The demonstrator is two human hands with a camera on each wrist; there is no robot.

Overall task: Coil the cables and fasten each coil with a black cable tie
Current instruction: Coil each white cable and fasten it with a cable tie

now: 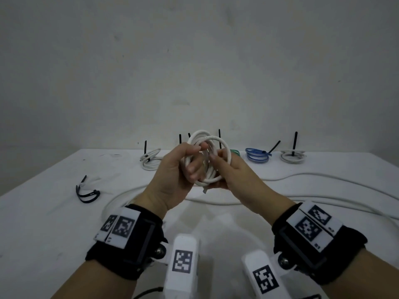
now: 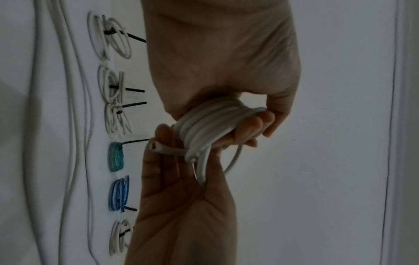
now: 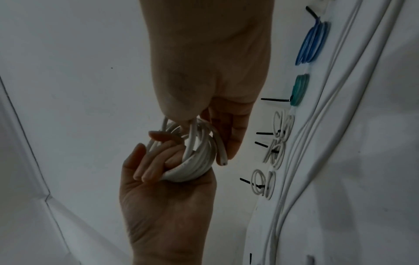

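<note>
A white cable coil (image 1: 218,141) is held above the table (image 1: 54,212) between both hands. My left hand (image 1: 190,162) grips it from the left, fingers curled through the loops. My right hand (image 1: 218,165) holds its right side, thumb across the front and fingers behind. In the left wrist view the left hand (image 2: 260,125) wraps the coil (image 2: 204,125), and a cut cable end (image 2: 154,147) sticks out over the right hand (image 2: 181,215). The right wrist view shows the coil (image 3: 195,168) in the left hand (image 3: 163,206), with the right hand (image 3: 231,129) beside it. Loose black cable ties (image 1: 87,194) lie at the left.
Tied coils line the back of the table, each with a black tie tail standing up: white (image 1: 150,160), green (image 1: 235,152), blue (image 1: 258,155), white (image 1: 292,157). A long loose white cable (image 1: 302,178) snakes across the table under the hands. A grey wall rises behind.
</note>
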